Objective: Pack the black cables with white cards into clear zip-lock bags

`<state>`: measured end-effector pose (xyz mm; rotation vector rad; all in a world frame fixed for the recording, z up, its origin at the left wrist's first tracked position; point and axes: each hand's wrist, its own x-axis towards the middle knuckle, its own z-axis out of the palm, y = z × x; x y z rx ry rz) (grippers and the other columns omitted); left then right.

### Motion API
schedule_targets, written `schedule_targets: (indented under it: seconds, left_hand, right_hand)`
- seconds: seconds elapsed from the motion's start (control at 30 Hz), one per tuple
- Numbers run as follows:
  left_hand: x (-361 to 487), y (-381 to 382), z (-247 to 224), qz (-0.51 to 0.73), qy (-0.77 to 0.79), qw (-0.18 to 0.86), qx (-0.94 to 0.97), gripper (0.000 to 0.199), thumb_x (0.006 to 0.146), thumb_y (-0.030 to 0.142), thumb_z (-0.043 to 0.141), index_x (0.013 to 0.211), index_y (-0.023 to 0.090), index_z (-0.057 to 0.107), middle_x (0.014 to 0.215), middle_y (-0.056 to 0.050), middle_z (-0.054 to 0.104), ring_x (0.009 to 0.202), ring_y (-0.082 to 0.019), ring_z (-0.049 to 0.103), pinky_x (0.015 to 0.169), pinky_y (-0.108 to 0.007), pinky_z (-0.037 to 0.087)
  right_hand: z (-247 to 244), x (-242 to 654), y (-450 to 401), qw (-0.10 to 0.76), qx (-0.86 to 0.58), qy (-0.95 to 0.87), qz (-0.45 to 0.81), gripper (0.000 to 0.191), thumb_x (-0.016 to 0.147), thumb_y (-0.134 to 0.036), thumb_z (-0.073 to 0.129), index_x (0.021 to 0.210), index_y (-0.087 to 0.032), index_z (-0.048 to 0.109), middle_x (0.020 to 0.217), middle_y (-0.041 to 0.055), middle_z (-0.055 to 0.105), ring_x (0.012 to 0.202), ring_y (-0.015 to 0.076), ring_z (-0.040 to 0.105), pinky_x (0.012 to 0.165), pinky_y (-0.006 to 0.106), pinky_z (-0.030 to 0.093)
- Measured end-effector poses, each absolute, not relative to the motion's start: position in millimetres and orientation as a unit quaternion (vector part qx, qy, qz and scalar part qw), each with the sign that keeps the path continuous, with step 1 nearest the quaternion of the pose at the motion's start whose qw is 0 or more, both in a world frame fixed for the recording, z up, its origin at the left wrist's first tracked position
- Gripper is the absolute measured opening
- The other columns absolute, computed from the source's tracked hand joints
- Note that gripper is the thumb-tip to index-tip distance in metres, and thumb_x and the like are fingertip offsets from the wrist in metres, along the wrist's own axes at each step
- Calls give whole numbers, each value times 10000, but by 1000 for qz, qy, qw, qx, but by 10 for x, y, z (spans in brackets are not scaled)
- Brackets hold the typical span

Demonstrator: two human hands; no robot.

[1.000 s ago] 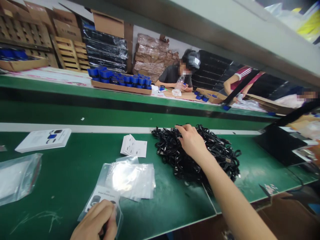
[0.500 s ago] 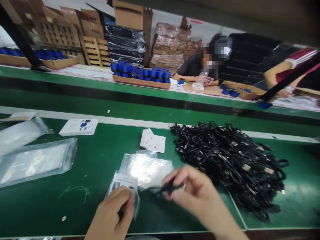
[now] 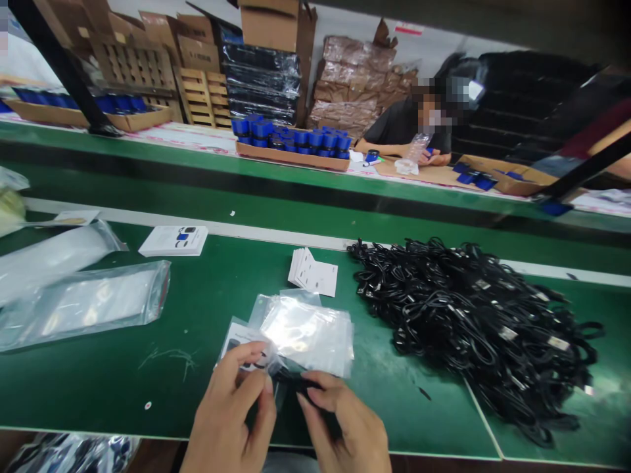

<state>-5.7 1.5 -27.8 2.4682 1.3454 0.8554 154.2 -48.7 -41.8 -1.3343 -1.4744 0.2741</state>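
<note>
My left hand (image 3: pixel 239 401) pinches a clear plastic bag (image 3: pixel 235 332) with a printed card inside, near the front edge of the green table. Right beside it, my right hand (image 3: pixel 340 417) holds a black cable (image 3: pixel 296 383) between thumb and fingers, its end at the mouth of the bag. Just beyond the hands lies a stack of clear bags (image 3: pixel 308 332). Folded printed leaflets (image 3: pixel 320 278) stand behind that stack. To the right is a large heap of black cables (image 3: pixel 453 309).
Large plastic packs (image 3: pixel 103 299) and a stack of printed cards (image 3: pixel 173 241) lie at left. Across a raised green ledge (image 3: pixel 197 164), a carton of blue items (image 3: pixel 293 156) stands near a person (image 3: pixel 394 128) holding a clear plastic object. Another person's arm shows at far right.
My right hand has moved left with the cable, up to the bag in my left hand. The left fingers have shifted to the bag's opening. The view has shifted slightly.
</note>
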Motion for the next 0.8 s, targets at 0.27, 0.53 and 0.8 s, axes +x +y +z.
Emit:
schedule_targets:
  seconds: [0.27,0.53,0.8]
  left_hand:
    - [-33,-59,-258,294,438,70,847,139,858,104,438,821,207,523,1288,-103,452,1100,-209,525,853,-296,486]
    - [48,-149,-235,336,450,137,816,203,884,70,388,787,194,516,1311,-97,399,1140,-202,474,930,-336,404]
    - [166,-222,-245,375,404,118,826,236,783,-5,406,691,200,477,1320,-113,410,1280,-276,393,1013,-471,391]
  right_hand:
    - [-374,1433,-398,531,-575,-578,232,77,798,-129,665,817,-194,629,841,41,753,678,150,724,628,175,581]
    - [-323,1606,-471,446,-488,-701,267,444,857,-16,456,1260,-142,592,1268,130,619,1134,185,614,954,235,483]
    - [-372,1477,-370,515,-610,-535,276,191,743,-90,651,736,-217,508,689,-34,640,581,121,621,567,195,502]
